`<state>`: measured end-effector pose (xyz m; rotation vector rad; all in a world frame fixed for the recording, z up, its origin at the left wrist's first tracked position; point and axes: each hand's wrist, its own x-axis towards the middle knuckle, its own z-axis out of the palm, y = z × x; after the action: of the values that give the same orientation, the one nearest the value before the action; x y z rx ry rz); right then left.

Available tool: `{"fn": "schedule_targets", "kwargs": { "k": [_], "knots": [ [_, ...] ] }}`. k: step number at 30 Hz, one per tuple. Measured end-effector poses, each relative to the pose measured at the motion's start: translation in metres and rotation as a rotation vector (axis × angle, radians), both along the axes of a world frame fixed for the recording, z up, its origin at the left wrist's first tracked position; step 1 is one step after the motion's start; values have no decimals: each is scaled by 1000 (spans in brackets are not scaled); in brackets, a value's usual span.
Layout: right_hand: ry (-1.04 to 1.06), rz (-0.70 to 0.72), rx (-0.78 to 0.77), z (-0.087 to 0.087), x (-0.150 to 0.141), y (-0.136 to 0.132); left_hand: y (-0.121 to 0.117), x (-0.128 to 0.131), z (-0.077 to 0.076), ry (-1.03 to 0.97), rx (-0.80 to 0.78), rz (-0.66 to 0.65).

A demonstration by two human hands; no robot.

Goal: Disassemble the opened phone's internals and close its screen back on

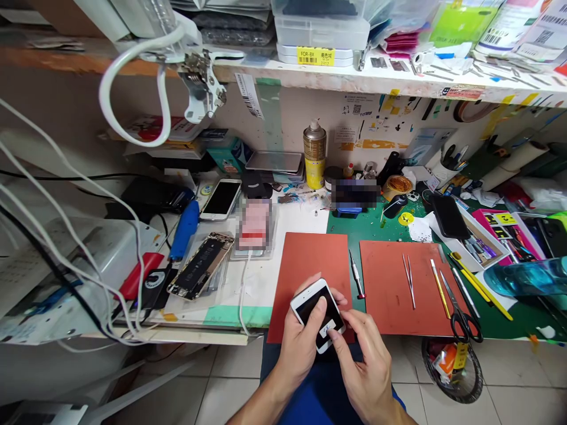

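A white smartphone (pixel 309 299) with a dark screen is held tilted over the left red-brown mat (pixel 315 254), near the bench's front edge. My left hand (pixel 300 342) is closed around its left side, thumb lying across the screen and fingertips showing past the far edge. My right hand (pixel 364 357) is at the lower right corner, thumb on the screen's lower end and index finger at the side edge. A small white patch (pixel 326 328) shows on the screen by the thumbs; I cannot tell if it is a sticker or a lit image.
A screwdriver (pixel 356 274) lies between the mats. Tweezers (pixel 409 283) and black-handled scissors (pixel 463 321) rest on the right mat (pixel 381 283). An opened phone (pixel 201 265) lies left, beside a white cable (pixel 243 289). A shelf (pixel 310 77) overhangs the bench; a bin (pixel 456 378) stands below.
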<state>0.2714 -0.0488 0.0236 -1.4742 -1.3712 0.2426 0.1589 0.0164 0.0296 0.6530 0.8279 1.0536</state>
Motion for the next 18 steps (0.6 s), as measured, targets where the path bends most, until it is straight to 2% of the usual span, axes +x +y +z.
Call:
{"fn": "schedule_targets", "kwargs": {
  "k": [12,16,18],
  "knots": [
    [-23,-1,5,6,-6,-1,1,-1,1,5,16,39],
    [80,-13,-98,2,-6,-1,-2,-3,1,-3,-11,35],
    [161,33,-190,1,-3,-2,-3,-5,2,-10,-31,22]
  ]
}}
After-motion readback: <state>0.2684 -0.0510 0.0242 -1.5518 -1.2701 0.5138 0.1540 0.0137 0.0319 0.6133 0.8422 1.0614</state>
